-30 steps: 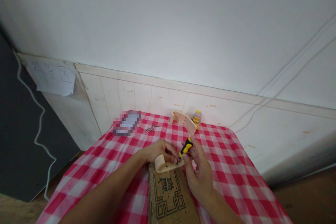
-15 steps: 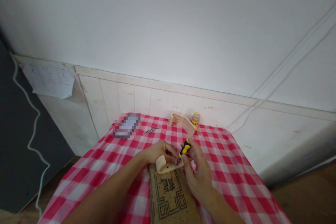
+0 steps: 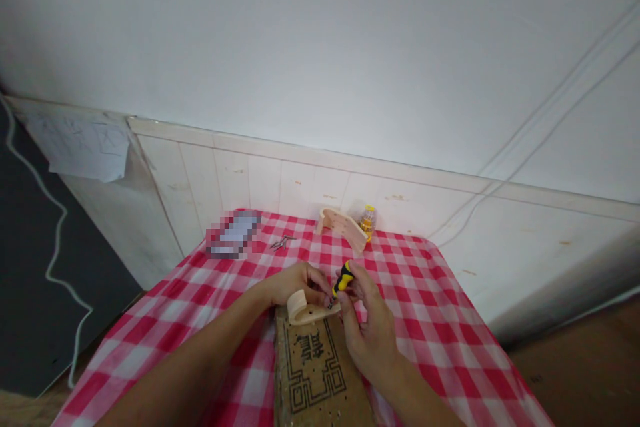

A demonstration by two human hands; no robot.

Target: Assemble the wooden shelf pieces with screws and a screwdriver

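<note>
A curved pale wooden piece (image 3: pixel 313 315), with small dark holes in it, lies on the far end of a brown printed cardboard box (image 3: pixel 320 373). My left hand (image 3: pixel 299 283) is closed on the wooden piece from behind, its fingertips close to the screwdriver's tip. In my right hand (image 3: pixel 369 320) is a small yellow and black screwdriver (image 3: pixel 343 278), gripped by its handle. The screwdriver slants down to the left, and its tip meets the wooden piece beside my left fingers. Any screw under the tip is too small to make out.
A second curved wooden piece (image 3: pixel 343 227) stands at the table's back edge beside a clear, yellow-topped container (image 3: pixel 368 221). Several thin metal pieces (image 3: pixel 283 243) lie near a blurred phone-like object (image 3: pixel 237 235). A red-and-white checked cloth (image 3: pixel 200 340) covers the table, which meets the wall.
The whole view has shifted slightly, so everything appears further left and a little higher. My hands keep nearly the same places on the screwdriver and the wooden piece.
</note>
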